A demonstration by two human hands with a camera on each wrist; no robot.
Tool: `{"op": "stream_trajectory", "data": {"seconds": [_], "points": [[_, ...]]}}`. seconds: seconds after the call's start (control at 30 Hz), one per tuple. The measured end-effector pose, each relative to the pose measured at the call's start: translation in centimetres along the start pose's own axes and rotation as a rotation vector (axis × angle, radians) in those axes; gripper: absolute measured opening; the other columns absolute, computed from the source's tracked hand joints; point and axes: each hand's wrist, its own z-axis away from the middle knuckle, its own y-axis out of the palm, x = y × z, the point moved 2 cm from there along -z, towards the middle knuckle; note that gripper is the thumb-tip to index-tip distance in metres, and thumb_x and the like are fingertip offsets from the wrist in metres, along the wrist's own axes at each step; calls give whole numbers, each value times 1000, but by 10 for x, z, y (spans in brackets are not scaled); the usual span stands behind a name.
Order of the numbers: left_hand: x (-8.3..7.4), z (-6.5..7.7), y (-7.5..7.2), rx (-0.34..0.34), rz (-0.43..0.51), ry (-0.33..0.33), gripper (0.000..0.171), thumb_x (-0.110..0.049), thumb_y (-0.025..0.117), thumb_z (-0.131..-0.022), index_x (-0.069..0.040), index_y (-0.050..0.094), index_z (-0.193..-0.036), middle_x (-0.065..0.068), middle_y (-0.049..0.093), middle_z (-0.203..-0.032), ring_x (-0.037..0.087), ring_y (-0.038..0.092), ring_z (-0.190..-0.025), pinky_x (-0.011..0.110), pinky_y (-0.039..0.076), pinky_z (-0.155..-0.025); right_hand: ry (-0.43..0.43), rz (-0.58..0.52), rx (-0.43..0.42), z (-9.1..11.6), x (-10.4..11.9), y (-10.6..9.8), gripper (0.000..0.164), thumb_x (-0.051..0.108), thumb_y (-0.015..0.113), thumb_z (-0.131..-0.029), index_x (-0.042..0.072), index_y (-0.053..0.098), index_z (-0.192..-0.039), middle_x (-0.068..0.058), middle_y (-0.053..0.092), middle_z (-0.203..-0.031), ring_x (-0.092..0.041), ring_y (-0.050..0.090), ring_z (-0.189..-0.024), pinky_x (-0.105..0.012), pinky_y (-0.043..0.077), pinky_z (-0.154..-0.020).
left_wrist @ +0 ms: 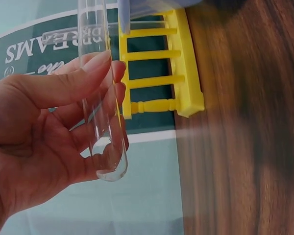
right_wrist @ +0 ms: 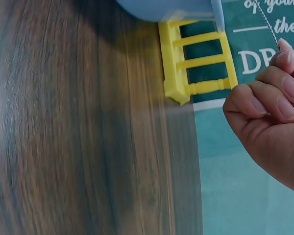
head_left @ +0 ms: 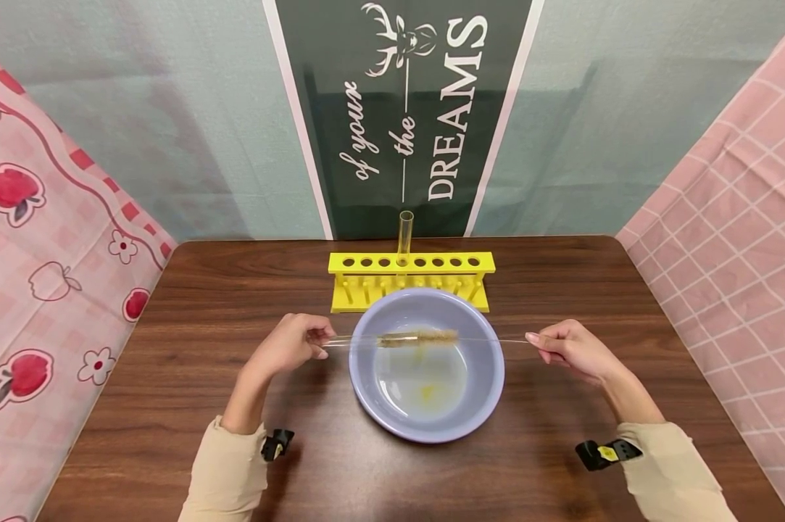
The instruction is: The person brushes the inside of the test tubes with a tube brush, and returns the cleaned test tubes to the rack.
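My left hand grips a clear glass test tube near its rounded closed end, thumb on one side and fingers on the other. The tube lies sideways, its mouth pointing right over the basin. A test tube brush with tan bristles sits partly inside that mouth, the rest of its bristles outside. My right hand pinches the brush's thin twisted wire handle between thumb and forefinger, the other fingers curled. Below the tube and brush is a lavender basin holding cloudy water with yellowish patches.
Behind the basin stands a yellow test tube rack, with one clear tube upright in it. The brown wooden table ends at a printed cloth backdrop. Pink patterned cloths hang at both sides.
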Motion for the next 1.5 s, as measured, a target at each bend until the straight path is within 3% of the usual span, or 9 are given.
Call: {"op": "stream_trajectory", "data": {"seconds": [0.27,0.57,0.8,1.03,1.27,1.5], "points": [[-8,-5,3,-23,-37,9,23,9,74,-63,-8,63,-74,-4,58,-66,9,53,-63,26,46,-60,22,-3,-30,-8,9,13,40,11,53,-91,-7,47,-57,-5,32,-49,-12,25,-41,-32,19,-37],[-20,-6,2,-41,-38,-28,21,10,71,-66,-7,65,-76,-3,59,-68,9,52,-63,26,44,-60,46,28,-49,-15,17,27,41,13,55,-91,-9,49,-57,0,36,-48,-8,26,-43,-27,21,-38],[-36,-9,10,-32,-50,31,25,10,73,-62,-9,64,-75,-3,61,-69,10,53,-65,28,44,-62,48,-19,-4,-20,24,44,40,11,55,-90,-13,49,-59,-5,38,-48,-8,27,-41,-27,22,-39],[-42,-14,17,-35,-81,16,24,7,75,-63,-10,63,-76,-3,60,-71,12,53,-67,29,44,-64,53,-29,-7,-21,30,53,38,8,55,-90,-15,50,-60,-6,42,-51,-8,28,-43,-25,24,-40],[-52,-18,23,-10,-110,62,21,6,73,-65,-8,65,-79,-1,61,-74,14,54,-71,29,45,-65,83,-30,31,-24,36,66,41,13,56,-90,-16,50,-61,-1,43,-52,-7,29,-44,-23,26,-42],[-55,-19,25,-11,-129,41,23,6,74,-65,-10,64,-78,-2,61,-74,14,55,-71,30,45,-66,114,-60,24,-26,38,69,42,12,56,-90,-18,47,-62,-1,42,-50,-6,29,-44,-23,25,-42]]}}
